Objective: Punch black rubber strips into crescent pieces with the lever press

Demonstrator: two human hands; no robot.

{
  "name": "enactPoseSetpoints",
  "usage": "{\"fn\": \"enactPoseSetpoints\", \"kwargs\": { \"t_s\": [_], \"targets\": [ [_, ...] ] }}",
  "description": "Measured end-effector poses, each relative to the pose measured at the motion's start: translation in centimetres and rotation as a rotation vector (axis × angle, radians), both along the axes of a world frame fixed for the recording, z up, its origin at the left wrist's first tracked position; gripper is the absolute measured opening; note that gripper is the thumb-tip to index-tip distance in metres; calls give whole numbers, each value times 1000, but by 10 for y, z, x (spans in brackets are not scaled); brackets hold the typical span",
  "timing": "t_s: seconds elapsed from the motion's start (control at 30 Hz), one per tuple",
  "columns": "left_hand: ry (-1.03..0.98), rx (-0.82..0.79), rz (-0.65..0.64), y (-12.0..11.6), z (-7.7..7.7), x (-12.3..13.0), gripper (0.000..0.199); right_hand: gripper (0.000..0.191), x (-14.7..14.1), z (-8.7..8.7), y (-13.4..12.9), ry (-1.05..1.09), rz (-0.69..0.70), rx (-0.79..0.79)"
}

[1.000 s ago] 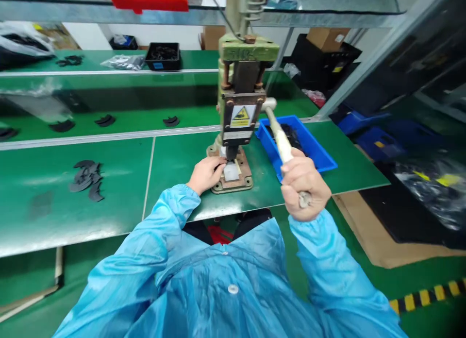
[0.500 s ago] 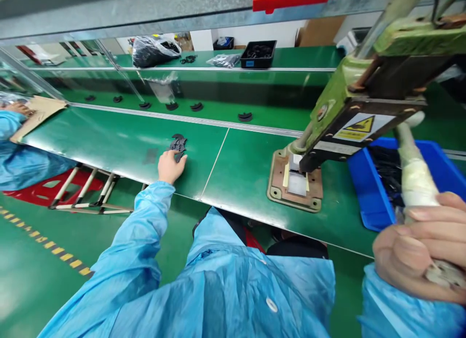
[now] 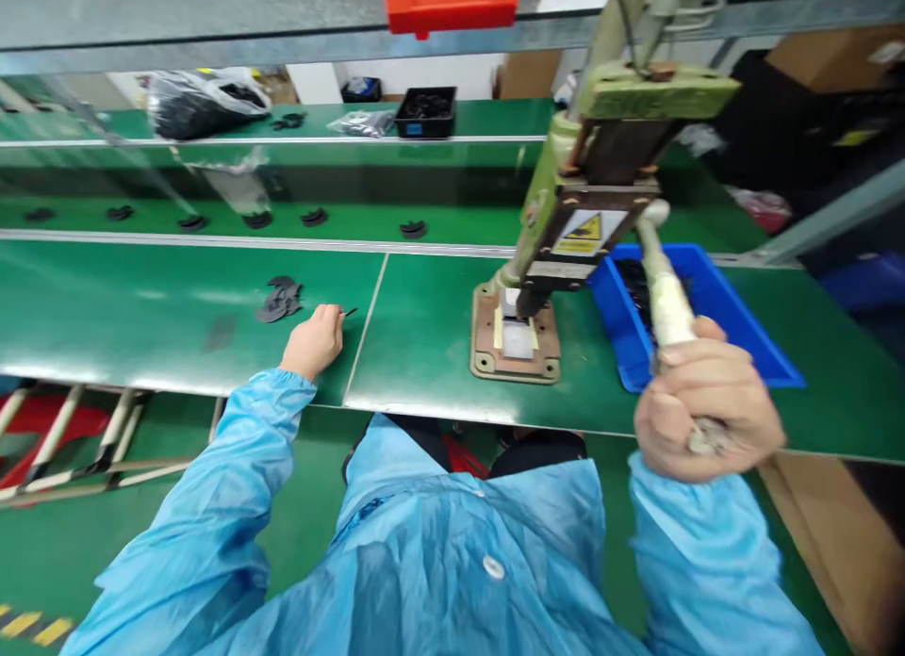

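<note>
My left hand (image 3: 315,343) is closed in a pinch above the green table, with the tip of a small dark curved piece (image 3: 351,311) sticking out past the fingers. Left of that hand lies a small pile of dark grey curved pieces (image 3: 281,299). My right hand (image 3: 709,399) is wrapped round the pale taped lever handle (image 3: 668,293) of a green hand press (image 3: 558,194). Under the press head, the base plate (image 3: 483,331) carries a light metal block (image 3: 518,339).
Behind the lever stands a blue bin (image 3: 742,326) with dark parts in it. Along the conveyor strip at the back lie several curved pieces (image 3: 413,229). A black tray (image 3: 425,114) and a plastic bag (image 3: 205,105) sit on the far shelf. A red bin (image 3: 452,4) hangs above.
My left hand has lifted a curved piece from the pile and moved right with it. My right hand stays on the lever. The camera view has turned to the right.
</note>
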State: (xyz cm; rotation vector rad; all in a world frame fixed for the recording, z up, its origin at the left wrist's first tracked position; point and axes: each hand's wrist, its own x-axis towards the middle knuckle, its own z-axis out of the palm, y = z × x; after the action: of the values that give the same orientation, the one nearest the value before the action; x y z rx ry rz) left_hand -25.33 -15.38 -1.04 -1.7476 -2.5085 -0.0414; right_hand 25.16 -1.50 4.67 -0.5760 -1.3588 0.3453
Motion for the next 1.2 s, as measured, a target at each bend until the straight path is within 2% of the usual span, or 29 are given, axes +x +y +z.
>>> {"fn": "enactPoseSetpoints", "kwargs": {
  "t_s": [0.1, 0.17, 0.23, 0.33, 0.47, 0.53, 0.63, 0.9, 1.2],
  "targets": [
    [-153, 17, -288, 20, -8, 45, 38, 31, 2, 6, -8, -138, 110, 142],
    [-281, 13, -445, 35, -14, 78, 31, 27, 3, 9, -10, -155, 118, 131],
    [-428, 30, -507, 51, -21, 112, 26, 27, 4, 10, -12, -173, 123, 115],
    [-688, 82, -422, 72, -26, 153, 21, 25, 6, 10, -14, -191, 141, 110],
    [-1062, 165, -163, 101, -21, 180, 28, 24, 7, 7, -12, -205, 152, 124],
    [-1213, 132, -96, 115, -15, 188, 35, 25, 7, 6, -11, -208, 143, 140],
    [-1349, 3, -106, 135, -9, 201, 41, 26, 7, 4, -9, -201, 127, 166],
    [-1435, -168, -109, 171, -9, 230, 37, 24, 8, 4, -9, -193, 166, 161],
    [-1328, -285, -37, 190, 6, 238, 27, 23, 6, 1, -10, -161, 148, 167]
  ]
}}
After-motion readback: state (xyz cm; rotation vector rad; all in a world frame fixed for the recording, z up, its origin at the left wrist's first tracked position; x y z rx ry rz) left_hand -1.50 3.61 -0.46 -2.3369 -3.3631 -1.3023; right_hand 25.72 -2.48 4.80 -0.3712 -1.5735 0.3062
